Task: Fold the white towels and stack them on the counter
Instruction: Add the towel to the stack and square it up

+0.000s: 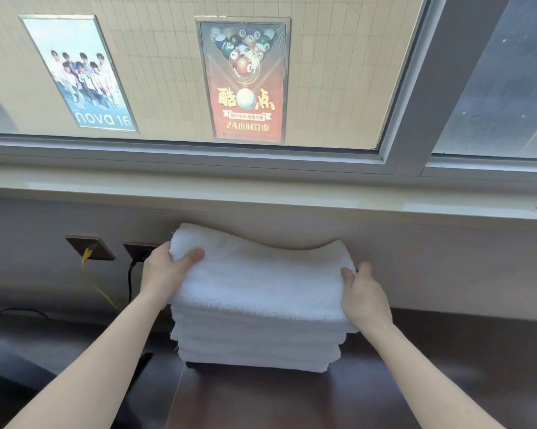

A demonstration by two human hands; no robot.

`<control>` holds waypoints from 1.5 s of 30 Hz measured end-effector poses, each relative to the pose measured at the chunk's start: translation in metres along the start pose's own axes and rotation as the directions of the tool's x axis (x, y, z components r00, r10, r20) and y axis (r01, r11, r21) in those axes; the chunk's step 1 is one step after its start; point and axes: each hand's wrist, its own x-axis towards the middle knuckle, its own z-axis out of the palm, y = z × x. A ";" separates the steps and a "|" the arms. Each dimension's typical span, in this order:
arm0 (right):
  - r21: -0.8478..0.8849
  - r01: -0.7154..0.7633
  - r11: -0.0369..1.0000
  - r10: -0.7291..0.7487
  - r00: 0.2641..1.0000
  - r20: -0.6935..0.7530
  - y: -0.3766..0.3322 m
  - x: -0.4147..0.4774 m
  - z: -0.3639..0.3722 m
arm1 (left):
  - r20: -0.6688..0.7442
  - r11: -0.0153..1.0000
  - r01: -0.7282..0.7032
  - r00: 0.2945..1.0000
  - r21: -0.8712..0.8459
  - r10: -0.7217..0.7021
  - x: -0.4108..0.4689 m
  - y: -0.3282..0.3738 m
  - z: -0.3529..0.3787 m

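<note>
Room by a window (409,113) — dark counter (292,397), wall sockets (90,247), posters (244,82) outside

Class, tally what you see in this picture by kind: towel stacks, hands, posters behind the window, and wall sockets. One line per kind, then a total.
Towel stack: 1
Hands: 2 (left hand, right hand, each gripping the stack's top)
Posters: 2 (group poster, billiards poster)
Wall sockets: 2 (left socket, right socket)
Total: 7

The left forearm (84,360) and right forearm (431,376) are bare along their visible length, as are the left hand (162,269) and right hand (367,294).
</note>
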 end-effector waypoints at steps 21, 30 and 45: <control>0.396 -0.200 0.896 0.108 0.964 0.242 0.010 -0.003 0.009 | 0.499 0.437 -0.763 0.644 0.476 0.581 -0.072 0.010 0.107; 0.698 -0.386 0.603 -0.070 0.847 0.528 0.040 -0.006 0.010 | 0.712 0.170 -0.849 0.515 0.500 0.477 -0.069 0.005 0.137; 0.800 -0.505 0.323 -0.051 0.835 0.548 0.072 0.016 0.016 | 0.682 0.217 -0.862 0.498 0.458 0.536 -0.070 0.007 0.129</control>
